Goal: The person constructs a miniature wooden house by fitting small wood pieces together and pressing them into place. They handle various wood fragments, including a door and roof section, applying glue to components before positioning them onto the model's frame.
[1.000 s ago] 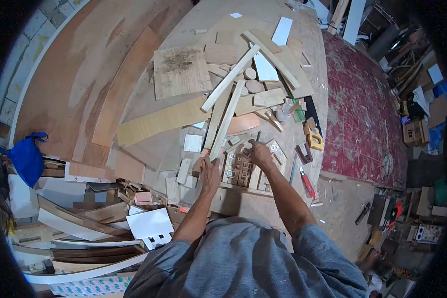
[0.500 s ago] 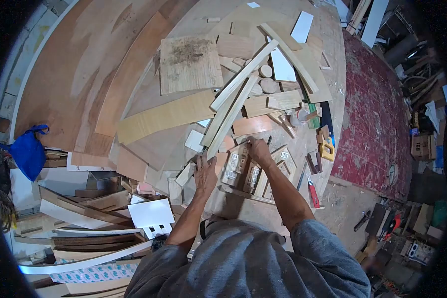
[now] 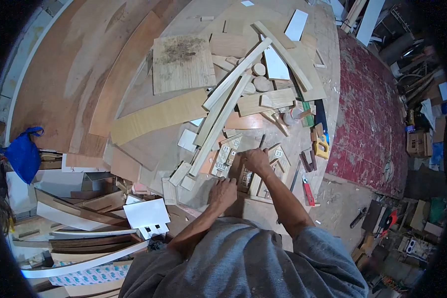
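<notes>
A small wooden model house [image 3: 228,154] with little white window frames lies at the near part of the workbench. My left hand [image 3: 222,192] is at its lower left edge, fingers curled closed against the wood. My right hand [image 3: 257,161] is closed over the middle of the model, between the left windowed wall and the shaded part beside it; the fingertips are partly hidden. To its right lies a gabled wooden wall piece [image 3: 279,155] with a white window. A dark, thin pencil-like stick [image 3: 262,141] stands just above my right hand.
Long wooden strips [image 3: 222,124] run diagonally beyond my left hand. A yellow-handled saw [image 3: 322,147] and red-handled pliers [image 3: 308,193] lie to the right. Further back are round wood discs [image 3: 261,83], a clear cup [image 3: 289,118] and a square board [image 3: 184,67].
My left hand has left the end of the long strips and moved down and right to the model's lower edge. My right hand has moved down slightly from the model's upper edge.
</notes>
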{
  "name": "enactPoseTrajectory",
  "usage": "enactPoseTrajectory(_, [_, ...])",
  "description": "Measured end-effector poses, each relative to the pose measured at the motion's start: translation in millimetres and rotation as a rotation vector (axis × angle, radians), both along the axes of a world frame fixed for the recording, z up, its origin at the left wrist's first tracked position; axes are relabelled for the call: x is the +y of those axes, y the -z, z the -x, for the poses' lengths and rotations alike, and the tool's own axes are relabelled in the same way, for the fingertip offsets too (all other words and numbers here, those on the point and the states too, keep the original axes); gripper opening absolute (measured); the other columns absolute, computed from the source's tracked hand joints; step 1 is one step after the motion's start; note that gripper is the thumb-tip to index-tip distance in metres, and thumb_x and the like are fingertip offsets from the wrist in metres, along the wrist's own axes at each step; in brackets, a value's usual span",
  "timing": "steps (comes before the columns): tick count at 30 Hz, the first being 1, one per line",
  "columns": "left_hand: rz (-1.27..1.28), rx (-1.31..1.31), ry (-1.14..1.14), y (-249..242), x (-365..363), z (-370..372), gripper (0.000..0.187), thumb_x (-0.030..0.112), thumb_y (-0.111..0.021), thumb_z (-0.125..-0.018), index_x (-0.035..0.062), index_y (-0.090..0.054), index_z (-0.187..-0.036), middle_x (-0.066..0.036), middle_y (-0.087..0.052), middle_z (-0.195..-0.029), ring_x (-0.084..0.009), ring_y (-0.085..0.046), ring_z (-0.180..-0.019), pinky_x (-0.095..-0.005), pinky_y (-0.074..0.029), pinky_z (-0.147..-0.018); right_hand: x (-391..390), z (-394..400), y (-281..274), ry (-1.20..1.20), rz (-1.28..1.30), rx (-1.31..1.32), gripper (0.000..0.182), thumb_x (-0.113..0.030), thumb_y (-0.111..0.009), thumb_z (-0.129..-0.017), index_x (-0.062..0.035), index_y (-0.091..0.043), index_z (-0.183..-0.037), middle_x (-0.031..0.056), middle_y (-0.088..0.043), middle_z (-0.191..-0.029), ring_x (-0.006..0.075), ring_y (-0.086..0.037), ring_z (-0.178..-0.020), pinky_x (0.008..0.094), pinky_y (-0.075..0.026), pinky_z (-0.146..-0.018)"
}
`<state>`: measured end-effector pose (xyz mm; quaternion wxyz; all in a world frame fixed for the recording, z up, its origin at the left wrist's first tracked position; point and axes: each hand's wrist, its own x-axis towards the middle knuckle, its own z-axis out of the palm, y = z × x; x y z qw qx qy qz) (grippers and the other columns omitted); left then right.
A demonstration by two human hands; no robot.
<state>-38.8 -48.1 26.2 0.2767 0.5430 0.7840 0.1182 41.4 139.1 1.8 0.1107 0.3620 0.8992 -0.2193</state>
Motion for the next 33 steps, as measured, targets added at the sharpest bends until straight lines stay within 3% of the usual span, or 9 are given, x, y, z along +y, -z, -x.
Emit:
enactPoseTrajectory(5, [0.055,0.030,0.082,8.3,2.6,-4.2,0.019,0.012,-0.055,-0.086,-0.0022,-0.063,-0.096,-0.023,-0.066,-0.092,-0.0396,-0.064,-0.094,-0.0513,-0.047,-0.087,-8.3,0.3,26.6,-0.035,-0.092,0.009,0.027,-0.030,-0.058,-0.087,-0.0074,-0.072,-0.092,0.0202,-0.071,-0.092,0.0392,-0.068,-0.088,0.0643,-0.039,-0.098])
enactPoseTrajectory(7, [0.074,-0.003,0.029,6.8,1.2,-2.2,0.019,0.013,-0.056,-0.087,-0.0019,-0.063,-0.095,-0.024,-0.067,-0.091,-0.0404,-0.064,-0.092,-0.0519,-0.048,-0.085,-11.3,5.6,17.0,-0.018,-0.081,0.027,0.021,-0.021,-0.056,-0.085,-0.0072,-0.071,-0.083,0.0164,-0.072,-0.087,0.0340,-0.070,-0.085,0.0610,-0.042,-0.091])
enactPoseTrajectory(14, [0.051,-0.082,-0.101,16.0,-8.5,8.6,0.024,0.018,-0.058,-0.089,-0.0016,-0.064,-0.100,-0.025,-0.067,-0.094,-0.0413,-0.064,-0.094,-0.0508,-0.049,-0.086,-10.2,17.7,6.5,-0.039,-0.045,0.094,0.021,-0.021,-0.057,-0.085,-0.0053,-0.070,-0.084,0.0167,-0.071,-0.086,0.0353,-0.069,-0.081,0.0610,-0.044,-0.088])
enactPoseTrajectory(22, [-0.245,-0.471,-0.513,14.8,-1.2,24.7,0.033,0.021,-0.063,-0.091,-0.0040,-0.062,-0.113,-0.017,-0.068,-0.094,-0.0291,-0.067,-0.085,-0.0398,-0.052,-0.078,1.9,7.2,-20.8,0.063,0.070,0.558,0.015,-0.007,-0.063,-0.078,-0.0011,-0.069,-0.091,0.0198,-0.067,-0.084,0.0382,-0.066,-0.079,0.0427,-0.052,-0.069])
enactPoseTrajectory(24, [-0.255,-0.622,-0.538,30.1,4.4,31.8,0.037,0.022,-0.059,-0.096,-0.0030,-0.060,-0.123,-0.011,-0.067,-0.105,-0.0174,-0.062,-0.096,-0.0324,-0.049,-0.088,2.7,1.3,-34.2,0.061,0.072,0.540,0.025,-0.001,-0.063,-0.073,-0.0002,-0.069,-0.098,0.0199,-0.066,-0.084,0.0376,-0.066,-0.077,0.0428,-0.052,-0.068])
enactPoseTrajectory(26, [-0.343,-0.794,-0.587,33.3,11.1,36.1,0.040,0.033,-0.055,-0.100,0.0019,-0.061,-0.123,-0.005,-0.067,-0.099,-0.0176,-0.064,-0.088,-0.0302,-0.051,-0.077,-3.0,1.6,-43.4,0.097,0.097,0.764,0.029,0.001,-0.064,-0.070,-0.0002,-0.068,-0.099,0.0189,-0.067,-0.087,0.0377,-0.065,-0.075,0.0428,-0.052,-0.068])
enactPoseTrajectory(28, [-0.163,-1.231,-0.711,10.3,18.2,43.4,0.047,0.043,-0.050,-0.101,0.0042,-0.059,-0.126,-0.006,-0.064,-0.109,-0.0183,-0.062,-0.100,-0.0311,-0.049,-0.088,-10.4,-0.2,-47.8,0.101,0.137,0.736,0.024,-0.002,-0.064,-0.072,-0.0008,-0.068,-0.096,0.0167,-0.067,-0.087,0.0376,-0.065,-0.077,0.0444,-0.052,-0.071])
enactPoseTrajectory(30, [-0.155,-1.683,-0.549,-17.6,20.6,44.5,0.054,0.045,-0.046,-0.101,0.0063,-0.044,-0.139,-0.010,-0.052,-0.136,-0.0210,-0.050,-0.126,-0.0386,-0.037,-0.109,-24.2,0.4,-66.9,0.071,-0.012,0.599,0.019,-0.010,-0.065,-0.075,-0.0035,-0.069,-0.093,0.0143,-0.067,-0.087,0.0351,-0.065,-0.083,0.0465,-0.050,-0.077])
enactPoseTrajectory(33, [-0.046,-1.832,-0.470,-23.7,5.7,40.9,0.056,0.045,-0.045,-0.101,0.0078,-0.039,-0.143,-0.009,-0.051,-0.139,-0.0230,-0.049,-0.127,-0.0405,-0.037,-0.110,-53.7,-1.5,-84.6,0.106,-0.087,0.450,0.013,-0.018,-0.063,-0.081,-0.0081,-0.069,-0.086,0.0113,-0.066,-0.088,0.0313,-0.064,-0.092,0.0504,-0.043,-0.086])
